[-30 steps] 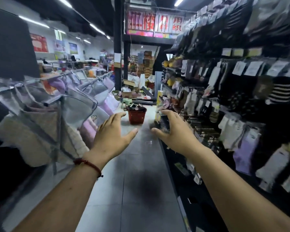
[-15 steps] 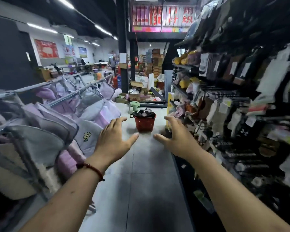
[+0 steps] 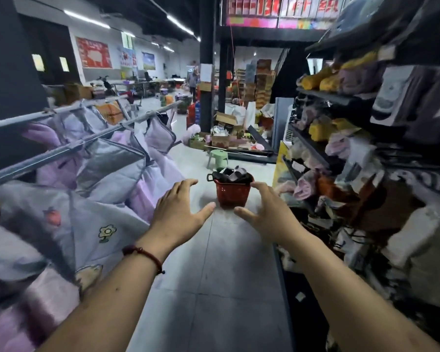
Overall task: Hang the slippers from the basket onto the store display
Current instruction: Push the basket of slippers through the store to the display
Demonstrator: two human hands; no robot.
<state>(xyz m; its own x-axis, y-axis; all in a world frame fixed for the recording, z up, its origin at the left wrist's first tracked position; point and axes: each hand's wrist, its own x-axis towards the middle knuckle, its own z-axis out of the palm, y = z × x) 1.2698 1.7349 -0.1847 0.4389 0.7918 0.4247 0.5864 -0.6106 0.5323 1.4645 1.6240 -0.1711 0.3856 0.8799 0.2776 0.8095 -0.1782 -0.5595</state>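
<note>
Red plastic basket [image 3: 232, 195] full of dark slippers [image 3: 233, 174] sits on the grey floor [image 3: 214, 288]. Left hand [image 3: 179, 214] and right hand [image 3: 267, 212] reach out, fingers spread, holding nothing.

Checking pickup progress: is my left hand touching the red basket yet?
Apart. Head view shows bare floor between the left hand and the basket.

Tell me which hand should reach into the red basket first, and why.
Right, probably. Both hands are open and empty; the red basket sits on the floor ahead, untouched. The right hand is on the side of the display shelves; the left hand is beside the hanging bedding.
</note>
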